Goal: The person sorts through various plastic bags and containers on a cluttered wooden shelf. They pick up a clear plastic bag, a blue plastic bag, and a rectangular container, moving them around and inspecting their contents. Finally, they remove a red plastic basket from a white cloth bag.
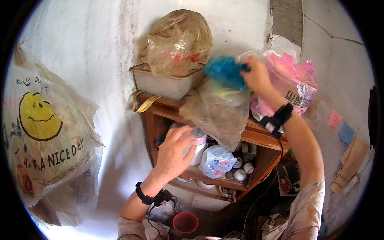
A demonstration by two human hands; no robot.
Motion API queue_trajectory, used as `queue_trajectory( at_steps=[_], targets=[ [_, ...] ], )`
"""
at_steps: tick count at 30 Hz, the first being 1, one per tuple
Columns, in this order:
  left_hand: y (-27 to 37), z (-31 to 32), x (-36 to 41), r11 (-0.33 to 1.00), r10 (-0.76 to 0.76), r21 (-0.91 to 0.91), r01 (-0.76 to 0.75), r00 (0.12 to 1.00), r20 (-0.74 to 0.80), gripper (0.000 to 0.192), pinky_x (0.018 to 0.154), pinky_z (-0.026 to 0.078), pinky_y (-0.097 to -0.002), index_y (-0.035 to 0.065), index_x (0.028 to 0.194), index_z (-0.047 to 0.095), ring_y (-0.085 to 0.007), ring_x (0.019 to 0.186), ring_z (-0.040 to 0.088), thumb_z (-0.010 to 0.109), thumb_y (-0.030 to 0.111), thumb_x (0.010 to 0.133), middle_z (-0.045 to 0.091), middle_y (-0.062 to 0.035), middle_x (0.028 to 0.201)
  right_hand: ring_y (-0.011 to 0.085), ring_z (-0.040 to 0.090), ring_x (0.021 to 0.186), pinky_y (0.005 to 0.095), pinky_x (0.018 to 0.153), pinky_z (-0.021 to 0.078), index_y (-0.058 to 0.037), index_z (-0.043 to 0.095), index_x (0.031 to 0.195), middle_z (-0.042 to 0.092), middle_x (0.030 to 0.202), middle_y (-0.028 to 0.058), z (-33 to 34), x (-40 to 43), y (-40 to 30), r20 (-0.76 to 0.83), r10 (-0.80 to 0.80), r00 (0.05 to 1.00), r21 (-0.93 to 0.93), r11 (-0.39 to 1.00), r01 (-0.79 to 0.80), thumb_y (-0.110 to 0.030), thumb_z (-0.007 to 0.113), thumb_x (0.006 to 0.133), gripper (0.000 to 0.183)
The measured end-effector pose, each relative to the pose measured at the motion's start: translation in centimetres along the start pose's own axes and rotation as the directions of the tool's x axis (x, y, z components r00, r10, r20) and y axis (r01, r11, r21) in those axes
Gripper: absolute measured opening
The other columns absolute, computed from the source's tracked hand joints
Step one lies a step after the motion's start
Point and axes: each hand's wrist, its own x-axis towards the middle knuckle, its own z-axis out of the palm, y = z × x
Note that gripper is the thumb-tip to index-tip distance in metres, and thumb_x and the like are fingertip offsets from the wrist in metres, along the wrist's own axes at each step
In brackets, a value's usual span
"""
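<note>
My right hand (256, 75) grips a crumpled blue plastic bag (225, 70) above the cabinet top; both are blurred by motion. Below it a dusty clear plastic bag (225, 120) hangs over the front edge of the wooden cabinet (261, 136). My left hand (175, 150) has its fingers apart in front of a white canister (198, 154) with a pink band, on the upper shelf. Whether the fingers touch the canister is hard to tell. Beside the canister sits a tied whitish plastic bag (216, 162) with blue and red print.
A grey plastic bin (168, 82) stands on the cabinet top, with a dusty clear bag (180, 42) in it. Pink plastic bags (292, 81) lie at the right. Small white cups (240, 174) fill the shelf's right. A red basin (185, 222) is below; a smiley-printed bag (60, 162) hangs left.
</note>
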Motion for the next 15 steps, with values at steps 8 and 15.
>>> queue_trajectory(
  at_steps=[8,15],
  targets=[
    [0.2,1.4,2.7,0.999,-0.04,0.011,0.04,0.999,0.023,0.033,0.102,0.04,-0.0414,0.0029,0.109,0.063,-0.0329,0.119,0.048,0.068,0.003,0.076,0.051,-0.0122,0.131,0.0281,0.061,0.087,0.038,0.071,0.0544,-0.0061,0.063,0.085,0.054,0.094,0.0109,4.1,-10.1,-5.0,0.153,-0.249,0.956,-0.22,0.935,0.279,-0.005,0.062,0.072,0.013],
    [0.8,2.9,8.2,0.984,-0.03,0.173,0.029,1.0,0.005,0.051,0.105,0.038,-0.0436,0.0047,0.124,0.053,-0.0374,0.123,0.043,0.069,0.005,0.076,0.045,-0.015,0.137,0.0287,0.06,0.089,0.0376,0.075,0.0516,-0.0049,0.062,0.1,0.055,0.096,0.0114,3.4,-10.3,-5.5,0.032,-0.187,0.982,-0.08,0.979,0.189,-0.001,0.064,0.07,0.03]
  ],
)
